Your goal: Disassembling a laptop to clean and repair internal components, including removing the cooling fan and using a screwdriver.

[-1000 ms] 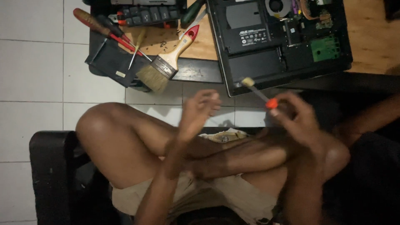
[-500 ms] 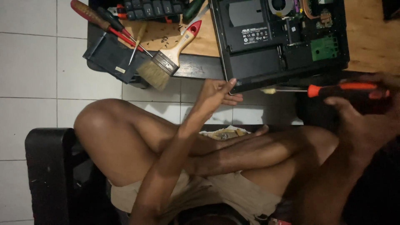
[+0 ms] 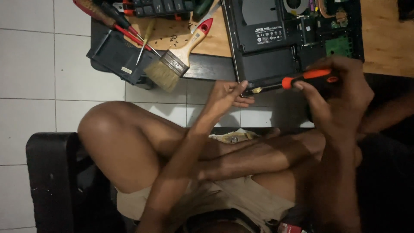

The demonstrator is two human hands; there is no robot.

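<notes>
My right hand [image 3: 338, 92] grips the orange and black handle of a screwdriver [image 3: 286, 82], whose shaft points left toward the near edge of an upturned black laptop [image 3: 267, 51] with its base cover off. My left hand [image 3: 227, 94] reaches to that same edge, its fingertips at the screwdriver tip beside the laptop's near corner. Whether it pinches a small part is too small to tell. My bare knees and beige shorts fill the lower middle.
A wooden-handled paintbrush [image 3: 179, 58] with a red end hangs over the low wooden table [image 3: 384, 39]. Red-handled screwdrivers [image 3: 114, 21] and a black flat cover [image 3: 118, 56] lie at the table's left corner. A black seat [image 3: 49, 181] stands on the white tiled floor [image 3: 34, 64].
Both hands rose from my lap to the laptop's near edge. The screwdriver swung from pointing up-left to lying nearly level, tip at the laptop corner by my left fingers.
</notes>
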